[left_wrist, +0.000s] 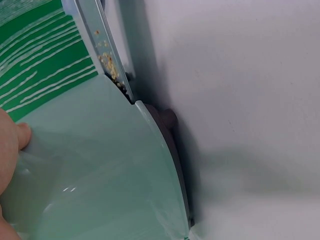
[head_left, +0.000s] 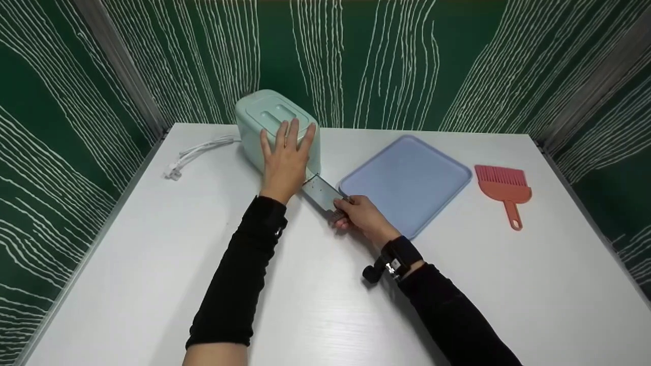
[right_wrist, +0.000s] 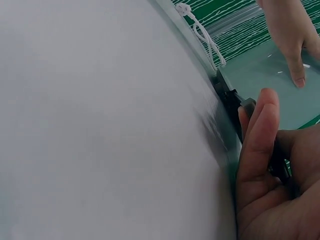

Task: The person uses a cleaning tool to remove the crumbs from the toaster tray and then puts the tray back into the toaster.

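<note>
A mint-green toaster [head_left: 254,121] stands near the back edge of the table, left of the middle. My left hand [head_left: 286,165] rests on its top and side with fingers spread and straight. Out of the toaster's near end sticks a narrow metal crumb tray [head_left: 322,192]; how much of it is still inside is hidden. My right hand [head_left: 363,216] pinches the tray's outer end between thumb and fingers. Yellowish crumbs [left_wrist: 110,66] lie on the tray close to the toaster in the left wrist view.
Just right of the crumb tray lies a flat blue-violet tray [head_left: 407,178]. Farther right are a pink brush [head_left: 502,176] and an orange-red dustpan [head_left: 506,193], lying together. The toaster's white cord and plug [head_left: 174,172] lie on the white table [head_left: 152,284] to the left.
</note>
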### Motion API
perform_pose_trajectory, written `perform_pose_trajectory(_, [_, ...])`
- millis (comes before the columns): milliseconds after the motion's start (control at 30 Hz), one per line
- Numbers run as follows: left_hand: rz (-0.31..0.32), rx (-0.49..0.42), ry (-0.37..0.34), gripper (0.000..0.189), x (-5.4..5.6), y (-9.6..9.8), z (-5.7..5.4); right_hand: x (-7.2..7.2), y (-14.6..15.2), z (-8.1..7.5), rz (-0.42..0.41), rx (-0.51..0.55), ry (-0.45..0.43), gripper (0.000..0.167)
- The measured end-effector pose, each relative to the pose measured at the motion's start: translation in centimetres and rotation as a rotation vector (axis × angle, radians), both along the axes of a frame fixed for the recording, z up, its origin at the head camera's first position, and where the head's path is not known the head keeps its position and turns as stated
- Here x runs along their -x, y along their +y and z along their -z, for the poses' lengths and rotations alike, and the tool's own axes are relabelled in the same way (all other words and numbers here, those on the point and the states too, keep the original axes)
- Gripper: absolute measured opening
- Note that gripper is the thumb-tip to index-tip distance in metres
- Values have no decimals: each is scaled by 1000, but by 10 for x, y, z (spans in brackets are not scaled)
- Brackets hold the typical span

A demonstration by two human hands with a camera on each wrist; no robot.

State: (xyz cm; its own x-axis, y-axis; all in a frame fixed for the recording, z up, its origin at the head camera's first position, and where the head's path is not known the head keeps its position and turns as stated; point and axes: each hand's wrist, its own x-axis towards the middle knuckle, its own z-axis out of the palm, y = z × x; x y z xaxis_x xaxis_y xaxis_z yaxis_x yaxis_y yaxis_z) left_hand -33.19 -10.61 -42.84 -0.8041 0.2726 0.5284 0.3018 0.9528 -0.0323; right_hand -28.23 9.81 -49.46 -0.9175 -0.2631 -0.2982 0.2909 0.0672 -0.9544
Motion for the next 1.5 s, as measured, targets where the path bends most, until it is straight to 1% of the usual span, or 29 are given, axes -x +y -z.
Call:
perform_pose_trajectory(167, [-6,5,-19,64,0,0,-1,-2,2,1,1,-3,-8,23])
perform_pose_trajectory(367, [3,0,-40,66,2,0,0,-5,5,1,3,13,-26,22])
perform_pose_trajectory(767, [17,-22,-13,65,2,-1,1,-7,9,2,-9,72,-38,18])
perform_pose_trajectory(1033, [3,-10,-48,67,2,0,-2,-9,12,2,-14,90,-37,16])
perform_pose_trajectory(1267, [1,-8,-77,67,2,1,-2,-14,17,3,-21,89,-42,18])
perform_pose_trajectory(1500, [-1,4,-72,67,2,1,-2,-18,22,3,-24,89,-42,18])
